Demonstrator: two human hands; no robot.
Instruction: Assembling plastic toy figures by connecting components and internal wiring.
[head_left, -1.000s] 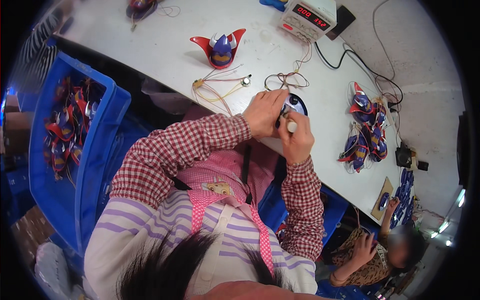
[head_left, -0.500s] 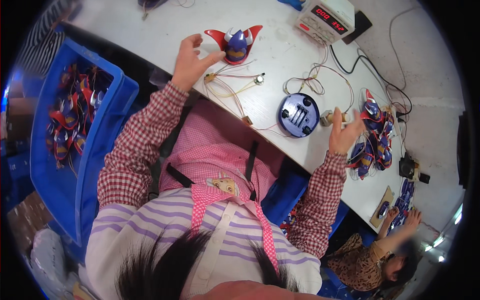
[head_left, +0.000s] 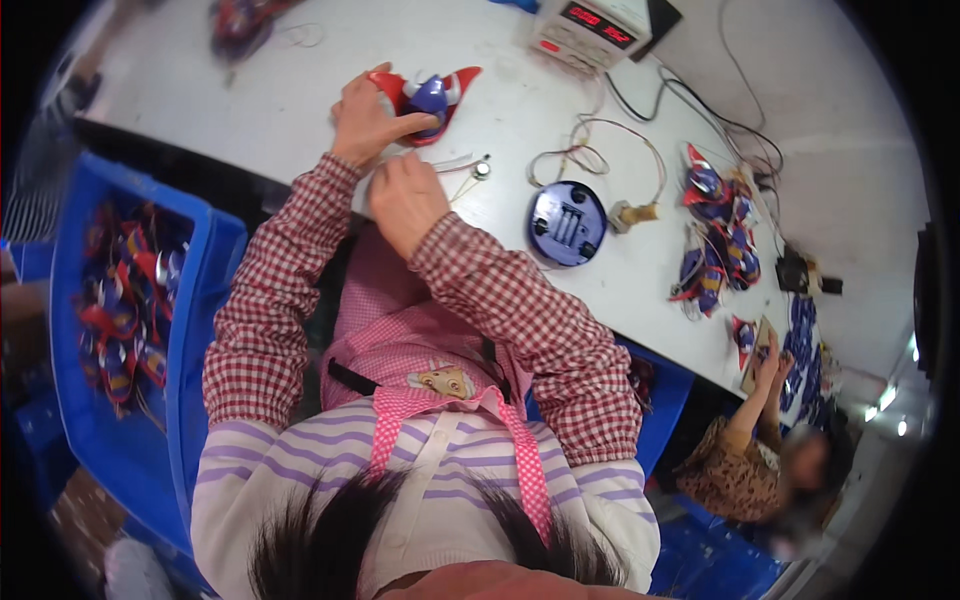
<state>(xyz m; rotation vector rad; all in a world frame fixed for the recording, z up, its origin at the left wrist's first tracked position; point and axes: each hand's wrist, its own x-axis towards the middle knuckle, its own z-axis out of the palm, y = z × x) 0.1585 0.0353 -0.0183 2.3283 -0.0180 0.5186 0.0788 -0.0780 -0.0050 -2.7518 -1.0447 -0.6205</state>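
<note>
My left hand (head_left: 368,122) grips a toy figure head (head_left: 430,98), purple with silver horns and a flared red collar, on the white table. Its thumb lies across the front, while the fingers are behind the collar. Just below it, my right hand (head_left: 408,203) is closed, fingertips pressed together over the table edge; what they pinch is hidden. Thin wires (head_left: 456,164) come out beside those fingers, leading toward a small round silver part (head_left: 481,170). Farther right lies a round purple base (head_left: 568,222) with dark fittings, beside a brass-coloured cylindrical piece (head_left: 636,214).
A power supply (head_left: 588,32) with a red display stands at the back, its cables along the wall. More toy heads (head_left: 722,238) are piled at right; others fill a blue bin (head_left: 190,300) at left. A co-worker (head_left: 735,460) handles parts at the lower right.
My right hand has swung left from beside the brass-coloured piece to the wires below the toy head. My left hand has closed round the toy head. The view has shifted somewhat.
</note>
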